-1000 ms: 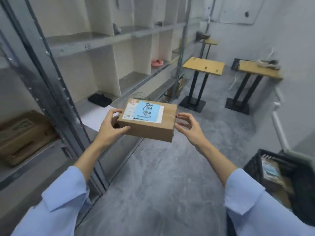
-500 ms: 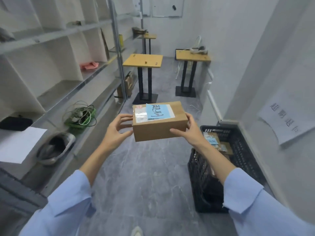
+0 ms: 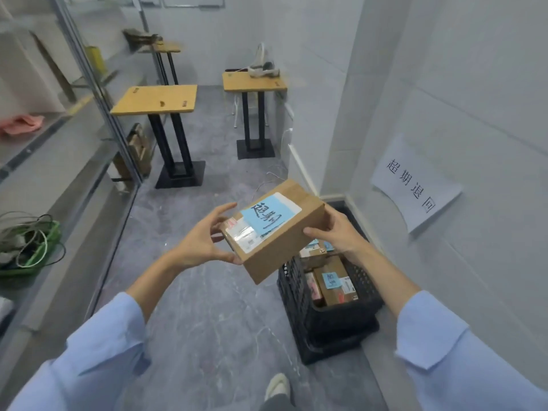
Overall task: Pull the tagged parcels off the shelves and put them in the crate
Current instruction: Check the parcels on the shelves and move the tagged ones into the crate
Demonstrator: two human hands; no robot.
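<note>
Left hand (image 3: 201,241) and right hand (image 3: 338,235) grip the parcel (image 3: 278,247) tagged "超期" near the crate (image 3: 326,327).

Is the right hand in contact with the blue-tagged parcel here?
Touching: the head view shows the right hand gripping the parcel at its end, thumb on its side.

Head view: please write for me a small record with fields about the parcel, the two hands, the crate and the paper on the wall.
parcel: cardboard parcel, tilted, held in the air, not yet in the crate
tag: blue tag with handwriting, on the parcel's top face
left hand: left hand holds the parcel's left end
right hand: right hand holds its right end
crate: black crate on the floor by the wall, with other parcels inside
wall: paper sign with handwriting
</note>
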